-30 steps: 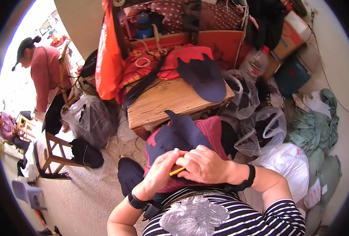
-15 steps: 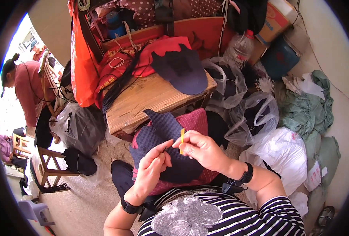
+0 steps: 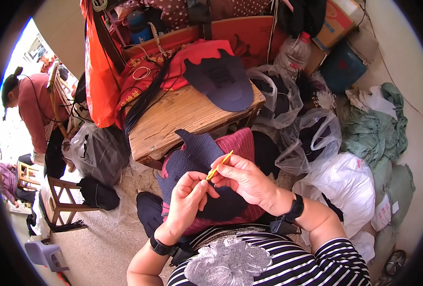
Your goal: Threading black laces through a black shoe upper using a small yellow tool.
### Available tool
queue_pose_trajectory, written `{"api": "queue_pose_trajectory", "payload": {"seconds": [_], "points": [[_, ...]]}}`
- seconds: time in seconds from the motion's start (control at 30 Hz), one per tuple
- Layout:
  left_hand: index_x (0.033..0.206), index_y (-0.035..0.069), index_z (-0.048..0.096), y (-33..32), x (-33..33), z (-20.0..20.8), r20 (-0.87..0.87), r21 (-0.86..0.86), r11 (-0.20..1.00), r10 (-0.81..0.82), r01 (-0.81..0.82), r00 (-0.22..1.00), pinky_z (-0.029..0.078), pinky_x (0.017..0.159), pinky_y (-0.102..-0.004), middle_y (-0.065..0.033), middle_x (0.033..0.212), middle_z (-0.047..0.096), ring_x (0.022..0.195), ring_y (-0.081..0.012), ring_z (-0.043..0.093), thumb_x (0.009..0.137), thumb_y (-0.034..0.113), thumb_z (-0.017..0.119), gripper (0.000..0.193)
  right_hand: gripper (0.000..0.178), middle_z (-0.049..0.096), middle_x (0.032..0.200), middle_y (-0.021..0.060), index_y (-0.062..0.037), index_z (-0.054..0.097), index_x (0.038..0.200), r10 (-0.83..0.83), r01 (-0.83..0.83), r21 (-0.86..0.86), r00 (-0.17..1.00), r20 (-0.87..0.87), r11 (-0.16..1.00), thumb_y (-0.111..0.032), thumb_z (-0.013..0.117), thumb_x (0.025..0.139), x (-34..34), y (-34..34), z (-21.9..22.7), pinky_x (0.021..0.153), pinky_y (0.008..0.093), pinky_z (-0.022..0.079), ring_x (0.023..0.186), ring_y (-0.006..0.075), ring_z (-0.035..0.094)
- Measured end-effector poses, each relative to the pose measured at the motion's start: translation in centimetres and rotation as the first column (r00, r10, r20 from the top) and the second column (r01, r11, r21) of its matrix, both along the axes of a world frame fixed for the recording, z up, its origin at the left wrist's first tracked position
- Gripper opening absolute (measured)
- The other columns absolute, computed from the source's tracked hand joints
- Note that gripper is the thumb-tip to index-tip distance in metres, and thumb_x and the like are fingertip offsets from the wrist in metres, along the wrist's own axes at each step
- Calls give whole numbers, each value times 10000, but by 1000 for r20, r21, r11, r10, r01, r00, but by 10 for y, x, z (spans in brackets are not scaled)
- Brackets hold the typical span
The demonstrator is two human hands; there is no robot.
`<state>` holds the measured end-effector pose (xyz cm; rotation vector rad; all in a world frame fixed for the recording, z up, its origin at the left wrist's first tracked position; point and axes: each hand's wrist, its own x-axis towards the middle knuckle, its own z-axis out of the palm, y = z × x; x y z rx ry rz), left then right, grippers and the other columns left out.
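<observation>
My right hand pinches a slim yellow stick-like tool, its pointed end slanting up and right. My left hand is closed in a pinch at the tool's lower end; what else it may hold is too small to make out. Both hands are above my lap. Beneath them lies a dark blue textured cloth piece with a notched edge, resting on a red striped cloth. Part of the piece is hidden behind my hands.
Ahead stands a wooden table with a dark notched flat piece, black cords and red cloth. Plastic bags crowd the right. At left are a stool and another person bending down.
The yellow tool has tilted from nearly upright to a slant, and its lower end now meets my left fingertips. My left hand has shifted slightly right.
</observation>
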<state>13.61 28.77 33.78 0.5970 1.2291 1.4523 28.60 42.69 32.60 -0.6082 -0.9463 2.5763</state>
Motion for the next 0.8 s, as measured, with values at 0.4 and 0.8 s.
{"api": "queue_pose_trajectory", "payload": {"seconds": [0.4,0.8], "points": [[1030,-13,690,-1,-6,-15,-310,123,992,58,-20,949,425,627,-193,8,977,558,745,-33,523,1014,8,651,47,166,707,1039,65,-50,642,1187,44,-45,-150,999,-5,988,-159,598,1070,1,1,-7,830,293,605,919,142,719],[1042,-17,687,-2,-10,-21,-247,117,993,24,6,969,454,644,-194,-10,1013,580,761,-45,546,1024,34,648,67,160,699,1037,62,-52,644,1181,100,-102,-48,994,-38,994,-160,599,1071,0,-3,-7,839,299,612,926,143,723]]}}
